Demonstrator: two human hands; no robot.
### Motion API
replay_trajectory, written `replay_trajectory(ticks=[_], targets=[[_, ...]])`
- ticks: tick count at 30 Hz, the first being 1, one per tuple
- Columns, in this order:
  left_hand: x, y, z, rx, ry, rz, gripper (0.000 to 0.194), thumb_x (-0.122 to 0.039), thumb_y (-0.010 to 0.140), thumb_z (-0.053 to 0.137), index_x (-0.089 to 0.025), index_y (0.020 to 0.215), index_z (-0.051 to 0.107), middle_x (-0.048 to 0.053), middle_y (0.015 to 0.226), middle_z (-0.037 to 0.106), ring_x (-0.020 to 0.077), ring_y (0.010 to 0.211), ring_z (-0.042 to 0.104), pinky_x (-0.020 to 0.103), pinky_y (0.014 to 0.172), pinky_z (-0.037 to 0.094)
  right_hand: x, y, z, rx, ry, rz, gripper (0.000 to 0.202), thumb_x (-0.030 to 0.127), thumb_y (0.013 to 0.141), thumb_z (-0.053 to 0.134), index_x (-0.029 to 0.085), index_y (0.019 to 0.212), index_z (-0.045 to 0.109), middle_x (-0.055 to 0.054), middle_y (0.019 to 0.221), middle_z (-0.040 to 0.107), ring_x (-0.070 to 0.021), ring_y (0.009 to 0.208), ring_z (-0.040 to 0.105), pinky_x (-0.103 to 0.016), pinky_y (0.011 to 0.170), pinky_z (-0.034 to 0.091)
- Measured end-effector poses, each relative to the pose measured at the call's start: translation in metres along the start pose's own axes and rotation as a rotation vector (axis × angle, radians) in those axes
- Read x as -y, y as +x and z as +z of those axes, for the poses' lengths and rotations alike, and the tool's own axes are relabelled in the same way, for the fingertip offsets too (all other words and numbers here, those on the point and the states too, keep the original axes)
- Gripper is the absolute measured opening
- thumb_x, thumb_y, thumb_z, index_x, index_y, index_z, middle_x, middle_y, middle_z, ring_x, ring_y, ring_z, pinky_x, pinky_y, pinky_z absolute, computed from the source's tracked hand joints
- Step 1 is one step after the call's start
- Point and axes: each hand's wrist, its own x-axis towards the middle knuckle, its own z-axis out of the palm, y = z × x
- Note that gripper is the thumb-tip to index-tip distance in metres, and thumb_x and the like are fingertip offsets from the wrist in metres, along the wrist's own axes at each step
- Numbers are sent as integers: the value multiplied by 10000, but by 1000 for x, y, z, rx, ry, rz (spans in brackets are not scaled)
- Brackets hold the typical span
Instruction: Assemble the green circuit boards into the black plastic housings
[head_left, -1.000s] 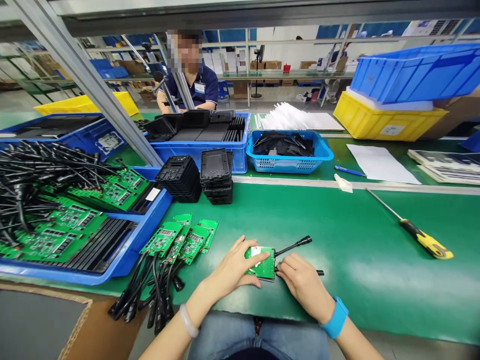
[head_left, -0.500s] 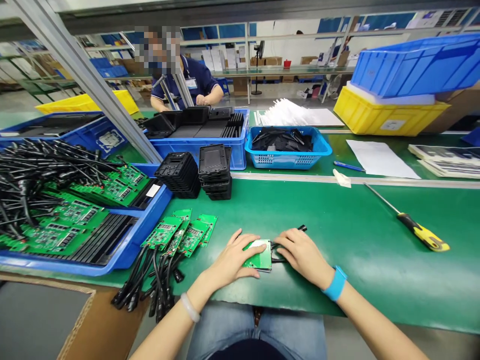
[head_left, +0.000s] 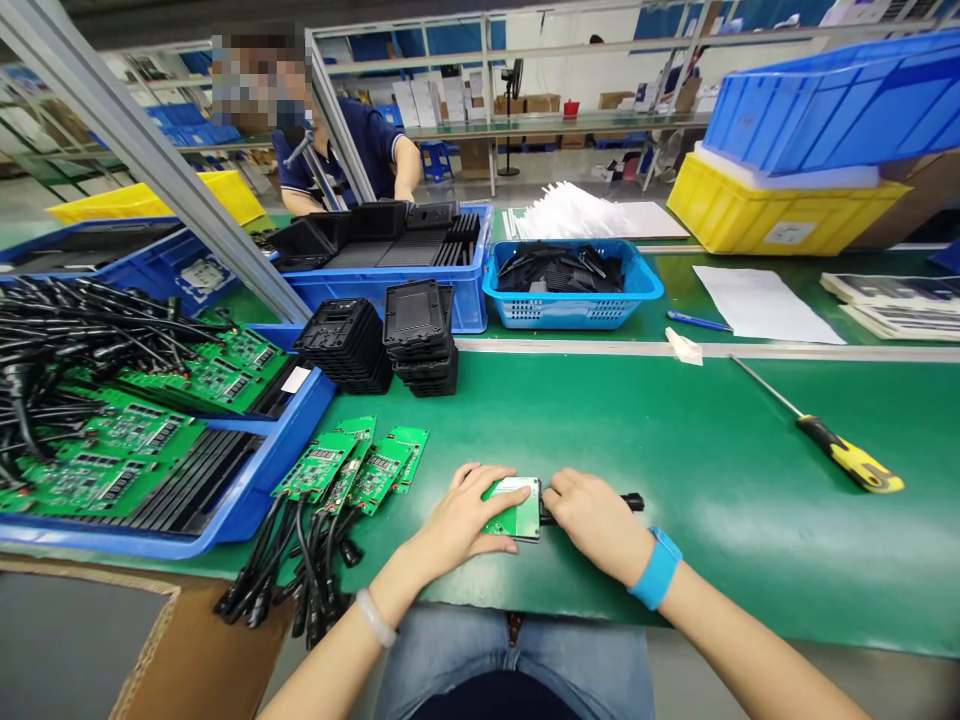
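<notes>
A: What's moved since half a second ago?
B: The black round-ended cable tip [head_left: 634, 502]. It poked out above the right hand [head_left: 592, 520]; now it points out past that hand's right side.
A: And the fingers there?
B: Closed in a pinch on the black cable at the right edge of the small green rectangular circuit board [head_left: 525, 520].
A: Where does that board sit?
B: Low on the smooth green tabletop [head_left: 750, 570], right in front of the person. The left hand [head_left: 465, 515] grips it, one finger across its face and the thumb by its near edge.
A: Anything around?
B: Left of that hand, a loose cluster of green cabled boards [head_left: 386, 470]; behind it, two stacks of square black plastic housings [head_left: 420, 325]. Well off to the right lies a yellow-and-black-handled screwdriver [head_left: 851, 455].
</notes>
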Motion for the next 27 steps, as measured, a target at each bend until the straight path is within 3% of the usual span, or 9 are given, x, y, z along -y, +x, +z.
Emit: replay_trajectory(ticks=[5,9,12,19,27], targets=[[1,0,1,3,-2,0,636,-572,802,618,-283,1350,476,134,1371,476,302,1249,450,540,1065,295,-17,13,-11,85,31,-112,158,139,856,650,188,708,672,-19,665,659,-162,634,598,-283,551,346],[0,0,0,0,1,0,624,-576,803,616,-284,1340,491,132,1364,481,301,1243,451,531,1057,303,-11,13,-9,80,10,-102,145,102,852,632,161,728,679,-49,682,670,-184,649,599,-299,551,346],[0,1,0,-9,2,3,615,-573,796,630,-284,1325,507,130,1362,488,301,1230,460,521,1048,314,-1,7,-4,34,-7,-45,150,56,854,593,127,755,679,-92,718,657,-216,694,584,-322,567,350],[0,1,1,-22,17,17,613,-558,797,628,-289,1333,497,134,1363,489,299,1217,469,514,1022,335,0,-22,9,-149,107,86,188,260,968,517,192,870,662,-41,844,625,-180,783,525,-310,683,357],[1,1,1,-26,7,17,616,-572,800,615,-277,1330,506,144,1356,497,301,1205,476,511,1015,334,15,-31,22,-324,91,54,321,171,1006,373,153,799,617,-42,734,561,-189,697,454,-323,648,311]])
